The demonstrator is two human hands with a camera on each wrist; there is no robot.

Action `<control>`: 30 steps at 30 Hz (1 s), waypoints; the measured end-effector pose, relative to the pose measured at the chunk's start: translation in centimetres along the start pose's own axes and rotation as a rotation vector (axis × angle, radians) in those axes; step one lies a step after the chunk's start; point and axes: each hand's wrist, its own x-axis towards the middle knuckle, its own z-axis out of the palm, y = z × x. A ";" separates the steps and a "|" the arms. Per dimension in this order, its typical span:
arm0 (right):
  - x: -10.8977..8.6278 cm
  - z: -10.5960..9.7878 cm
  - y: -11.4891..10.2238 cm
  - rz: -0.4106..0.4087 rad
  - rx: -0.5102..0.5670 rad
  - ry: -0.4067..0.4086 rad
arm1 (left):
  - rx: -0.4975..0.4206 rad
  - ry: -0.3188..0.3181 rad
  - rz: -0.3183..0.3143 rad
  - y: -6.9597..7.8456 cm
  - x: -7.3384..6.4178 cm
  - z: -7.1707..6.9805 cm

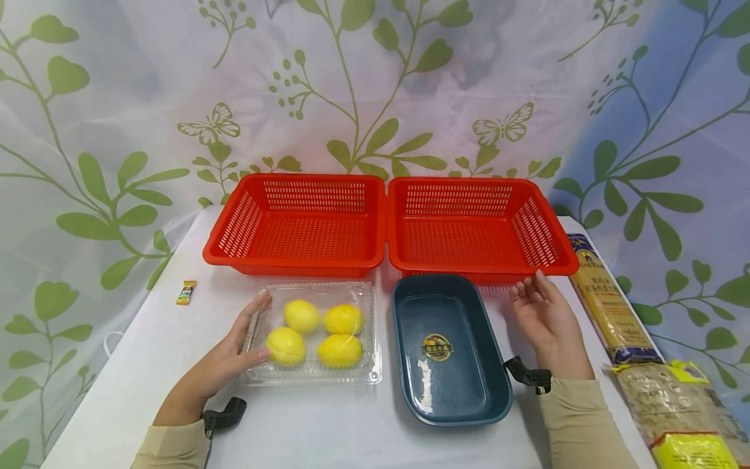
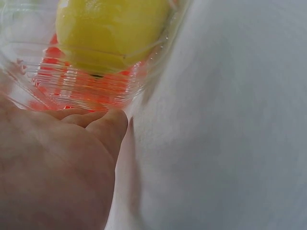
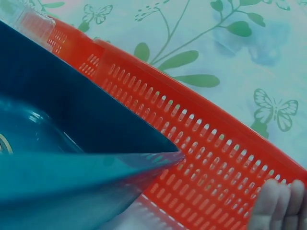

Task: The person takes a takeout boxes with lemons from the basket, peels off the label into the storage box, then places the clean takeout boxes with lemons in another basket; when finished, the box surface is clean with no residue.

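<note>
A clear plastic box (image 1: pixel 316 378) with several yellow lemons (image 1: pixel 286 346) lies on the table's left half. My left hand (image 1: pixel 225 355) rests against the box's left side, its thumb over the near left corner and its fingers stretched along the edge. The left wrist view shows the fingertips close under the box wall, with one lemon (image 2: pixel 110 33) behind the plastic. A dark blue rectangular basin (image 1: pixel 451 397) stands to the right of the box. Right of the basin, my right hand (image 1: pixel 547 319) holds nothing. Its fingers are loosely bent, near the front rim of the right red basket (image 1: pixel 474 264).
Another red perforated basket (image 1: pixel 293 264) stands beside the right one along the back. A small candy packet (image 1: pixel 186 293) lies at the far left. At the right edge are a long noodle packet (image 1: pixel 615 299) and another bag (image 1: pixel 674 404). A patterned curtain (image 1: pixel 375 85) hangs behind.
</note>
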 end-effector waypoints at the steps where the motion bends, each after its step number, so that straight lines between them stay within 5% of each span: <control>1: 0.0 -0.1 0.0 -0.009 0.037 -0.007 | 0.000 0.000 -0.004 0.0 0.0 0.0; 11: 0.6 -0.8 0.6 -0.026 0.265 -0.103 | 0.017 0.000 -0.009 0.2 -0.1 -0.1; 21: 1.0 -1.2 0.8 -0.014 0.290 -0.132 | -0.004 0.005 -0.002 0.0 0.0 -0.1; 30: 1.1 -1.2 0.9 -0.022 0.288 -0.133 | -0.046 0.078 0.028 -0.3 0.1 0.2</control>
